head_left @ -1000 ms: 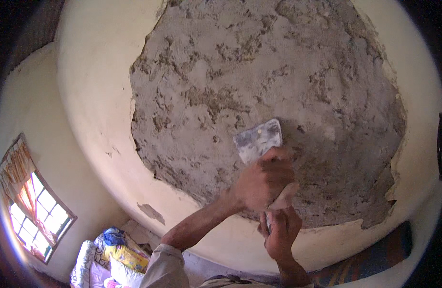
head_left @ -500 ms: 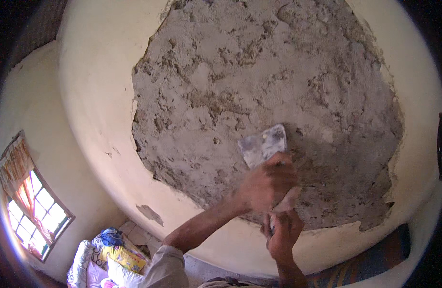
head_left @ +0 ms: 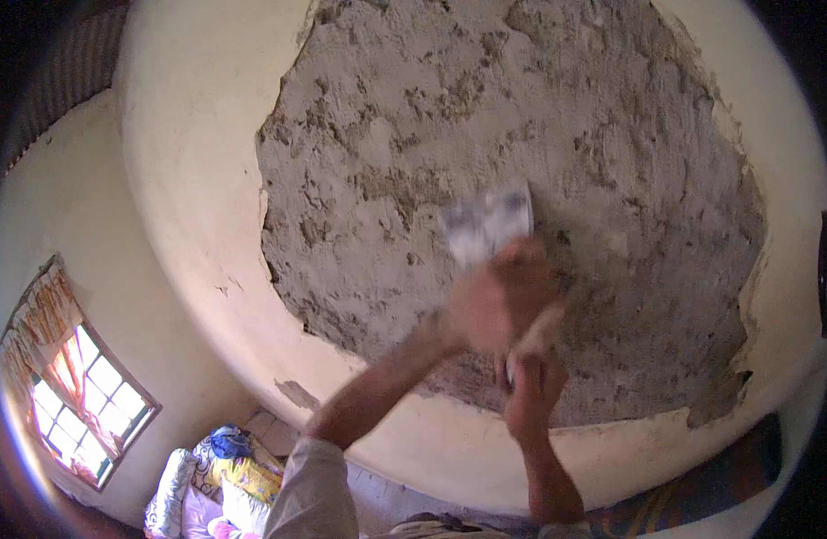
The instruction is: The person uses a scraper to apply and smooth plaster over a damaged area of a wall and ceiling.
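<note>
A wide-bladed scraper [head_left: 487,221] lies against a large rough grey patch [head_left: 369,171] of wall where the cream coating is gone. Its blade is smeared with white and grey and blurred by motion. My left hand [head_left: 508,292] is wrapped round the scraper close behind the blade, blurred too. Below it, my right hand [head_left: 535,386] is closed round the lower end of the tool's handle. Something pale [head_left: 544,328] shows between the two hands; whether it is the handle or a wrapping I cannot make out.
Cream coating [head_left: 198,180] with ragged edges surrounds the patch. At lower left are a barred window [head_left: 95,395] with an orange curtain [head_left: 50,314] and a heap of pillows and bedding [head_left: 220,485]. A dark patterned cloth [head_left: 701,494] lies along the wall's foot at lower right.
Both hands and the scraper have moved up along the wall, the blade ending higher on the grey patch. The whole view has shifted slightly to the right.
</note>
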Tool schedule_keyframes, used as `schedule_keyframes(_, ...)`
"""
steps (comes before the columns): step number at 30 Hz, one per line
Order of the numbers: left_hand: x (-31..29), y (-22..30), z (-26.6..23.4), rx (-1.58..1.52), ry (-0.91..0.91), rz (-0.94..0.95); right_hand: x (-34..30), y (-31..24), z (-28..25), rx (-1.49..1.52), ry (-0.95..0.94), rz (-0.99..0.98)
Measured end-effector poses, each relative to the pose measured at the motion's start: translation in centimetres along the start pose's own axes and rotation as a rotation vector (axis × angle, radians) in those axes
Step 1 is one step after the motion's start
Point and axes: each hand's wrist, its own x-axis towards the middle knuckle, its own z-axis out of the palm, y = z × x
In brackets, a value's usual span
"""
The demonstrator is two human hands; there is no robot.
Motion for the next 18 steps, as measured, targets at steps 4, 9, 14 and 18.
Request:
schedule_keyframes(4, 2.7, -2.9, -2.3, -0.058, 0.024, -0.034, 3.7, -3.1, 2.2, 0.035, -0.086, 0.053)
schedule_keyframes(9, -8.7, 4.4, 1.8, -0.136, -0.054, -0.224, -6.4, 5.9, -1.5, -0.098, -0.184, 0.154)
schedule_keyframes(14, -11.1, 6.5, 2.8, -0.158, -0.213, -0.132, -8.9, 9.5, -3.4, -0.191, -0.157, 0.051)
schedule_keyframes(18, -4.7, 1.3, -0.1, -0.115, -0.185, -0.141, -2.6, 3.9, -1.3, -0.199, -0.186, 0.131)
